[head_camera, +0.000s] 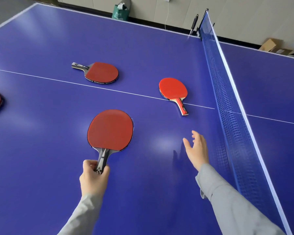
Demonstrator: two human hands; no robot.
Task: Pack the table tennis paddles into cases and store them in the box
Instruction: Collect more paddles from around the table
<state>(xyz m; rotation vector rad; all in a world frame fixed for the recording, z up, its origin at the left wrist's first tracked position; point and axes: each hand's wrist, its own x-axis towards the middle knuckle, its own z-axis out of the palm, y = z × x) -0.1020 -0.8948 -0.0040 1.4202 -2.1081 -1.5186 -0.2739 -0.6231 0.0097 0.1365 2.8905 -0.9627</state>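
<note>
The left hand (93, 175) grips the handle of 1 light, stiff paddle (110, 128) lying near the table's (41, 150) near edge, while the right hand (196, 150) hovers wide, fingers spread, short of the paddle beside the net (173, 89), likely best taken by its handle.

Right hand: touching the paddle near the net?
Apart. Head view shows the open right hand with bare blue table between it and that paddle's handle.

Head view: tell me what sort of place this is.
Probably an indoor table tennis room: a blue table tennis table with white lines, a blue mesh net, and red rubber paddles lying on it.
</note>
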